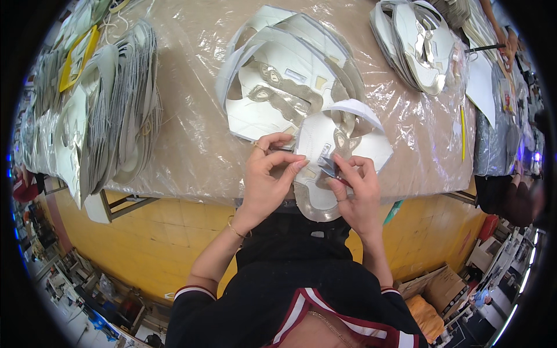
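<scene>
Presently: left hand (268, 177) pinching white cut shoe-upper piece (331, 151) at near table edge | right hand (355, 188) gripping small dark tool (328, 168) against same piece | fanned stack of pieces (278, 87) just behind | plastic-covered table (191, 139) | grey stacks (116, 110) at left edge.

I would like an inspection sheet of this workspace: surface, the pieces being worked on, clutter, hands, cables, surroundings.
Surface: table covered with clear plastic sheet over brown top.
Job's things: white-and-silver cut piece held at the near table edge; small dark tool against it.
Clutter: fanned stack of similar pieces behind it; grey stack on the left; another stack at far right.
Hands: left hand pinches the piece's left edge; right hand holds the tool.
Cables: nothing seen.
Surroundings: yellow floor; cardboard boxes lower right.
</scene>
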A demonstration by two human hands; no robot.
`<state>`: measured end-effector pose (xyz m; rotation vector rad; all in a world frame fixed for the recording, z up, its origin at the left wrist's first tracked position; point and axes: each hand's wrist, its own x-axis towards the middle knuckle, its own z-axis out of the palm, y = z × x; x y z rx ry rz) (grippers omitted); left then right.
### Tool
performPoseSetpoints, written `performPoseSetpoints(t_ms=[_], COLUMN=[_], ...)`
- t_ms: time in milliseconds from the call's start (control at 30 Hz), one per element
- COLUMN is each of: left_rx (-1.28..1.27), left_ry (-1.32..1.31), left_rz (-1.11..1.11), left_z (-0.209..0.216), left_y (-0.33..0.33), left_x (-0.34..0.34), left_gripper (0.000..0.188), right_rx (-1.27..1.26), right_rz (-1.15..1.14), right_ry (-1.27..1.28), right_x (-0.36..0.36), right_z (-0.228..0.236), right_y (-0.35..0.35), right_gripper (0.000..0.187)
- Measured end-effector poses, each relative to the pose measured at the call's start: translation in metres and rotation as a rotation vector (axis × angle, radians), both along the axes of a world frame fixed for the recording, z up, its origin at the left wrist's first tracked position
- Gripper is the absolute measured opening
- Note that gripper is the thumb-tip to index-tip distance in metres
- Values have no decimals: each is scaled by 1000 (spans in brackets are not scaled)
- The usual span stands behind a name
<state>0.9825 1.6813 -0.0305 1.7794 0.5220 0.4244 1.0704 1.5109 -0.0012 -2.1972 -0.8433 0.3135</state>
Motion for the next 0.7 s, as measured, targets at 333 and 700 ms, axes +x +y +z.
performPoseSetpoints(t_ms=[333, 700], left_rx=[-64, -27], left_ry=[52, 34], left_rz=[5, -13], left_z=[0, -7], left_y=[0, -3], left_x=[2, 1], left_gripper=[13, 11], right_rx=[-29, -54], right_rz=[-46, -73], right_ry=[-266, -282], right_x=[-19, -23], right_z=[-18, -23], right_y=[16, 13], right_gripper=[35, 31])
